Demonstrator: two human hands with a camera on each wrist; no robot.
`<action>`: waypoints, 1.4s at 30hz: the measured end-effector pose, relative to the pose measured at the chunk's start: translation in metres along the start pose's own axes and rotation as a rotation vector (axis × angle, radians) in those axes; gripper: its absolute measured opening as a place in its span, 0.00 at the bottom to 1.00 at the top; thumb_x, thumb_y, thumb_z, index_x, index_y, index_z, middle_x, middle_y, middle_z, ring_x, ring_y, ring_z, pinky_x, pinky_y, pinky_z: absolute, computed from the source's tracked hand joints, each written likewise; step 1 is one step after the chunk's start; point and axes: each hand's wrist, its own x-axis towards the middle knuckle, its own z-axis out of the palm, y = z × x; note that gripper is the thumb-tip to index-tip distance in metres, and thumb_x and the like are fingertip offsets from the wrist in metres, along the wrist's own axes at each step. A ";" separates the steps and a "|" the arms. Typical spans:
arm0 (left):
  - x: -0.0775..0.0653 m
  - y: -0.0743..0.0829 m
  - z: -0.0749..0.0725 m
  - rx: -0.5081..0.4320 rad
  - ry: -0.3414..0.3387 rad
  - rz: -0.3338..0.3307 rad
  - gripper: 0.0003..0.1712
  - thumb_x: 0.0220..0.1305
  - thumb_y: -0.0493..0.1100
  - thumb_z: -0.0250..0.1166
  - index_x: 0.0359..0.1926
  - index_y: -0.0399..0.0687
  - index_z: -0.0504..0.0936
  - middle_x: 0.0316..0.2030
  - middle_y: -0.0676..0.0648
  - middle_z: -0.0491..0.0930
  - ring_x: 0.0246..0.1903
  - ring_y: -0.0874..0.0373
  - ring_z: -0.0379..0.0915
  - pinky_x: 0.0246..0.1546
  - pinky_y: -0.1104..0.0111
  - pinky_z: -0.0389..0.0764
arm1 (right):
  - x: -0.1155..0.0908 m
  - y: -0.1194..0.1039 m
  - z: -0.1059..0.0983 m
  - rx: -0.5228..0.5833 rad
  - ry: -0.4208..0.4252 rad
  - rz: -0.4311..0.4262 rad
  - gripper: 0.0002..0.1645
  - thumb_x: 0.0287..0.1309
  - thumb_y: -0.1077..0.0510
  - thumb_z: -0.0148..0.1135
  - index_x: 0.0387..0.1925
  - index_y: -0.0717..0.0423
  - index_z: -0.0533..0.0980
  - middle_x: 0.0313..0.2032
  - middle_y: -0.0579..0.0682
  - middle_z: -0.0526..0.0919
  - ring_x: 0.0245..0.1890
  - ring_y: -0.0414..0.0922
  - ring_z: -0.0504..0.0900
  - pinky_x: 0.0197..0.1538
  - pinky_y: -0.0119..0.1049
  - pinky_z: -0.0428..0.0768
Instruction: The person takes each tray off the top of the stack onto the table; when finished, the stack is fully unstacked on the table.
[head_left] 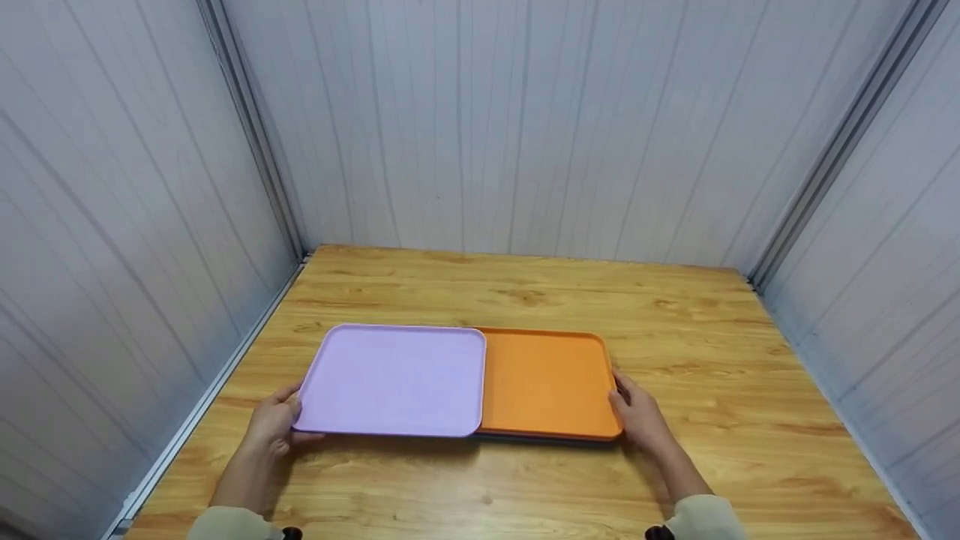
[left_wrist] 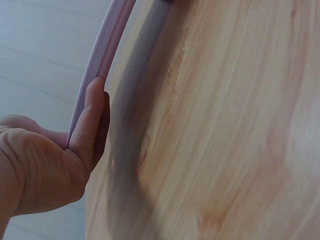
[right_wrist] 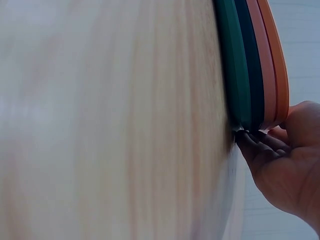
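A light purple tray (head_left: 394, 381) is held by its left end in my left hand (head_left: 271, 421). In the left wrist view, the fingers (left_wrist: 91, 112) lie under the rim of the purple tray (left_wrist: 102, 55), which is raised above the tabletop. To the right, an orange tray (head_left: 547, 384) tops a stack, its left part hidden by the purple one. My right hand (head_left: 639, 412) grips the right end of the stack. In the right wrist view, that hand (right_wrist: 285, 160) has its fingertips against the edges of a green tray (right_wrist: 235, 70), a dark tray (right_wrist: 252, 70) and salmon and orange ones.
The trays are over the middle of a wood-grain table (head_left: 510, 495). Pale panelled walls (head_left: 487, 127) enclose the table at the back and both sides, with grey metal posts (head_left: 251, 127) at the corners.
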 end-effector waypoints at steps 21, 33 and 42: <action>-0.003 0.001 -0.050 0.002 0.076 -0.048 0.31 0.80 0.35 0.36 0.80 0.45 0.50 0.68 0.26 0.59 0.31 0.54 0.83 0.33 0.53 0.87 | -0.002 -0.002 0.000 0.014 0.000 0.007 0.31 0.77 0.63 0.45 0.76 0.68 0.54 0.73 0.68 0.59 0.73 0.61 0.59 0.72 0.56 0.60; -0.003 -0.001 -0.068 0.069 0.072 -0.024 0.31 0.80 0.35 0.35 0.80 0.46 0.47 0.72 0.24 0.51 0.32 0.55 0.83 0.32 0.53 0.87 | -0.002 -0.001 -0.001 -0.015 0.005 -0.003 0.31 0.77 0.62 0.46 0.76 0.68 0.55 0.73 0.69 0.60 0.73 0.61 0.59 0.72 0.56 0.59; 0.000 -0.007 -0.069 0.060 0.057 -0.004 0.30 0.80 0.35 0.37 0.79 0.39 0.49 0.60 0.25 0.66 0.32 0.53 0.83 0.31 0.53 0.88 | -0.001 0.002 0.001 -0.006 0.007 -0.038 0.32 0.77 0.64 0.46 0.75 0.71 0.54 0.72 0.70 0.60 0.72 0.62 0.61 0.72 0.56 0.61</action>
